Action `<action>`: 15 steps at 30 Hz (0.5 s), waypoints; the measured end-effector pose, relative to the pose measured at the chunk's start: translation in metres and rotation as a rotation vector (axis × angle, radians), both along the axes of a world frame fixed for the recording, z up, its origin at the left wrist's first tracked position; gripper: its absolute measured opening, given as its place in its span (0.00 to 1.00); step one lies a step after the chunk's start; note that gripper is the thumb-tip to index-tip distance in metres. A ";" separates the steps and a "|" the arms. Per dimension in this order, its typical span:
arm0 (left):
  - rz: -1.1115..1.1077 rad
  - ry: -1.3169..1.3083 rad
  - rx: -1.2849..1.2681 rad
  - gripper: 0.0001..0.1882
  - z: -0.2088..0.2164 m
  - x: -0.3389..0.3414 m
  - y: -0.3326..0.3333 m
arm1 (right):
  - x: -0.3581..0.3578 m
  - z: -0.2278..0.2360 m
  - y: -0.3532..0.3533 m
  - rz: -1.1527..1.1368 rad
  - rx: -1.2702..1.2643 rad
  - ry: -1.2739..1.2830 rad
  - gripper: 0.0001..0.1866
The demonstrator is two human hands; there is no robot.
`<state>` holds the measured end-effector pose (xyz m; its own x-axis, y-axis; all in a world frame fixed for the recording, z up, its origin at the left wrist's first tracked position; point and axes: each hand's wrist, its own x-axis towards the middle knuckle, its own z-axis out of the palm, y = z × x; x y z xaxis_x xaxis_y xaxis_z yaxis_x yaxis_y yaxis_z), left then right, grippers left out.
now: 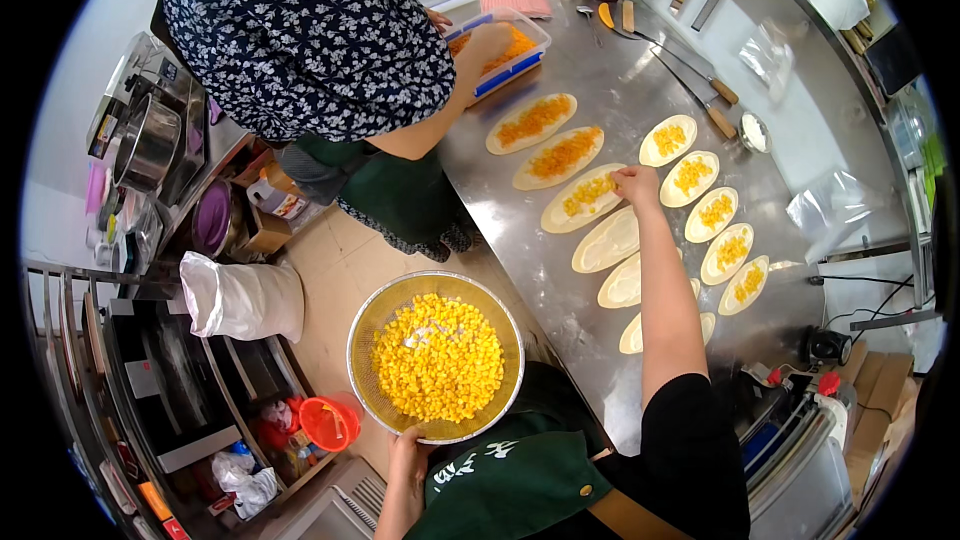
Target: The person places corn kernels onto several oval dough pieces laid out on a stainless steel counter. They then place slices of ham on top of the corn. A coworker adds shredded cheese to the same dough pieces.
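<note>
My left hand [406, 458] grips the rim of a round mesh strainer [355, 325], held over the floor beside the table. Yellow corn kernels [440, 355] fill its middle. My right hand [637, 185] reaches across the table, fingertips pinched together at the right end of an oval dough piece [556, 217] partly topped with corn. Whatever lies between those fingertips is hidden. Bare dough ovals [607, 242] lie nearer me, some partly behind my right forearm. To the right runs a row of smaller ovals [690, 177] with corn on them.
At far left, a co-worker's hand [487, 43] is in a clear tub [535, 25] of orange shreds. Two dough ovals [533, 123] near it carry orange topping. Long-handled tools [700, 100] and a small bowl of white stuff [755, 132] lie along the back. A white sack [243, 295] stands on the floor.
</note>
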<state>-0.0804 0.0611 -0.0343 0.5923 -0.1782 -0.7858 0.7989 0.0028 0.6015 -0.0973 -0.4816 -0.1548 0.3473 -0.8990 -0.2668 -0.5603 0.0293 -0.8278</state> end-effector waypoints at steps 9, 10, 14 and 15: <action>0.015 0.004 0.007 0.31 -0.005 -0.002 0.003 | -0.007 -0.014 -0.011 -0.061 0.137 -0.205 0.07; 0.016 0.002 0.007 0.31 -0.005 -0.002 0.004 | -0.011 -0.011 -0.009 -0.055 0.140 -0.213 0.06; -0.001 -0.001 0.024 0.31 -0.004 -0.002 0.002 | -0.031 0.002 0.004 -0.031 0.216 -0.263 0.06; -0.010 0.000 0.033 0.31 -0.002 -0.002 0.001 | -0.037 0.005 0.009 -0.024 0.252 -0.281 0.06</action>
